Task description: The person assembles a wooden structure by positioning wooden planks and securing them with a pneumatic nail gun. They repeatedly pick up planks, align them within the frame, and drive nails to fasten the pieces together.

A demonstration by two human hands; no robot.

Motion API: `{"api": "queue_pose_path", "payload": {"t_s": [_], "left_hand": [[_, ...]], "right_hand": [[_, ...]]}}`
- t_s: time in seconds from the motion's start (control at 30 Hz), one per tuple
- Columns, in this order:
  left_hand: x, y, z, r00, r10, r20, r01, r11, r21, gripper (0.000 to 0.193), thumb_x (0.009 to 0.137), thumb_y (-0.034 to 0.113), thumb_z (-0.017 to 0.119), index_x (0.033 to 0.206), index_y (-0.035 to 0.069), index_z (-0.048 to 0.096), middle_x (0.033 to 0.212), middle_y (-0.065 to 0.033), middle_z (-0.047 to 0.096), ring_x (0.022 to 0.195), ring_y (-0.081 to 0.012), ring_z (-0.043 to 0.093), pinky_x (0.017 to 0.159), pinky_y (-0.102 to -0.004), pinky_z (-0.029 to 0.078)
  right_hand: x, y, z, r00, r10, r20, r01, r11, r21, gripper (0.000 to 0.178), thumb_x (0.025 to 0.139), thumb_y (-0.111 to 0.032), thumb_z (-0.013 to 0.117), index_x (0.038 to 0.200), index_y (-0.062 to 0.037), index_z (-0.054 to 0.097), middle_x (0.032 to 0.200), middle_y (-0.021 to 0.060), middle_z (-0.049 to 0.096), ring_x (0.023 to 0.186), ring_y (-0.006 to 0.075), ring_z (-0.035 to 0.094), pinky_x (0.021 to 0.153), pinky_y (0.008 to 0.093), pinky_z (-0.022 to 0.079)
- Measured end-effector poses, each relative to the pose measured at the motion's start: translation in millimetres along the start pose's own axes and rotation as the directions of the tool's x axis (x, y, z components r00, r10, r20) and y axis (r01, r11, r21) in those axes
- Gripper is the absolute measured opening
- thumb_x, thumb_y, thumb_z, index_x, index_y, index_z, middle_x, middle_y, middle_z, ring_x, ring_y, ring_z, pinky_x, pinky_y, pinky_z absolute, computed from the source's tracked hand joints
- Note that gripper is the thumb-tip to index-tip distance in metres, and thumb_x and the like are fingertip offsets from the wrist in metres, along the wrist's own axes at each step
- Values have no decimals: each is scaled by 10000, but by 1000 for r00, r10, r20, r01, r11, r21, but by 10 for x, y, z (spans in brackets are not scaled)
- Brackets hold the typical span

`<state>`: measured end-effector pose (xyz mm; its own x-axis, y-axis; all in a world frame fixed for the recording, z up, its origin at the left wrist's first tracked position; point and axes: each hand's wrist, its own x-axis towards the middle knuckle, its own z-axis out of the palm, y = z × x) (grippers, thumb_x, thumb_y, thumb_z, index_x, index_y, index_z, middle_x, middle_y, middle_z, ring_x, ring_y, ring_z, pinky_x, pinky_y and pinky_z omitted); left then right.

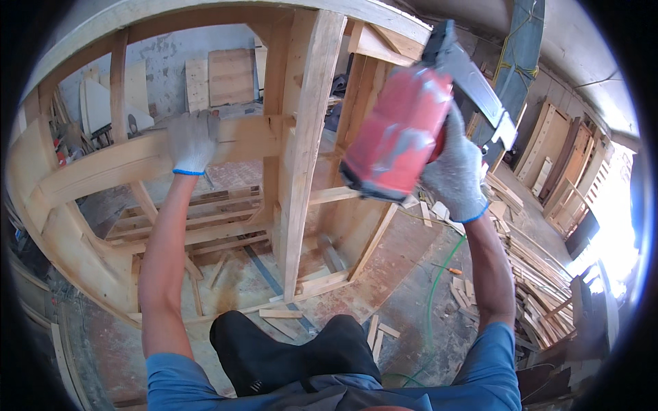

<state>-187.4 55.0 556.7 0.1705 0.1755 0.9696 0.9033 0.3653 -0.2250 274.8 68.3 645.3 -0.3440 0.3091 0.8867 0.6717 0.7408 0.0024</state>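
A wooden frame of pale boards stands before me. My left hand (192, 142), in a grey-white glove with a blue cuff, is closed over a horizontal wooden rail (103, 168) on the frame's left side; its fingertips go out of sight behind the board. Raised at the right, my right hand (458, 170) wears the same kind of glove and grips a red nail gun (401, 130). Motion smears the tool somewhat. It is up in the air, right of the frame's upright post (313, 137), with its long grey magazine (476, 85) pointing toward the right.
A green hose (437, 277) trails over the floor at the right. Wood strips (538, 288) are heaped beyond it. Offcuts (281, 314) lie near my knees, and an orange-handled tool (454, 270) lies by the hose. Boards (229, 77) lean against the back wall.
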Motion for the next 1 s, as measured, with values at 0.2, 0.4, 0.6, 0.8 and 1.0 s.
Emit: {"api": "queue_pose_path", "payload": {"t_s": [0.2, 0.4, 0.6, 0.8, 1.0], "left_hand": [[-40, -62, 57, 976, -69, 205, 78, 996, -36, 135, 940, 222, 600, 904, 129, 690, 868, -45, 663, 835, -262, 617, 699, -436, 449], [-87, -48, 74, 998, -46, 53, 49, 997, -64, 160, 934, 234, 608, 840, 122, 673, 833, -55, 654, 823, -268, 610, 691, -439, 443], [-36, -18, -15, 998, -50, 44, 54, 995, -81, 205, 950, 245, 609, 808, 106, 663, 812, -71, 656, 801, -281, 609, 689, -448, 445], [-14, -13, -32, 996, -77, 53, 83, 991, -105, 321, 978, 344, 587, 802, 101, 701, 781, -97, 696, 787, -276, 662, 701, -438, 475], [-44, 8, 7, 995, -82, 64, 90, 987, -131, 201, 939, 264, 629, 821, 107, 671, 817, -83, 667, 807, -298, 618, 709, -463, 453]], "right_hand": [[191, 29, 131, 925, -191, 327, 317, 863, -393, 765, 706, -159, 786, 1359, -17, 414, 747, 183, 685, 702, 372, 707, 610, 490, 550], [405, 12, 265, 919, -117, 376, 287, 853, -436, 717, 748, -168, 759, 1342, -11, 391, 774, 198, 699, 730, 388, 716, 597, 508, 560], [438, -95, 323, 936, -22, 352, 196, 861, -469, 652, 785, -196, 742, 1305, -19, 392, 817, 210, 710, 718, 411, 716, 589, 524, 566], [407, 36, 455, 938, 31, 345, 154, 854, -497, 705, 773, -215, 756, 1334, -24, 375, 808, 216, 706, 709, 417, 715, 587, 532, 565], [370, -25, 451, 947, 33, 319, 131, 869, -477, 650, 763, -224, 764, 1261, -37, 390, 796, 224, 703, 712, 411, 720, 586, 519, 569]]}}
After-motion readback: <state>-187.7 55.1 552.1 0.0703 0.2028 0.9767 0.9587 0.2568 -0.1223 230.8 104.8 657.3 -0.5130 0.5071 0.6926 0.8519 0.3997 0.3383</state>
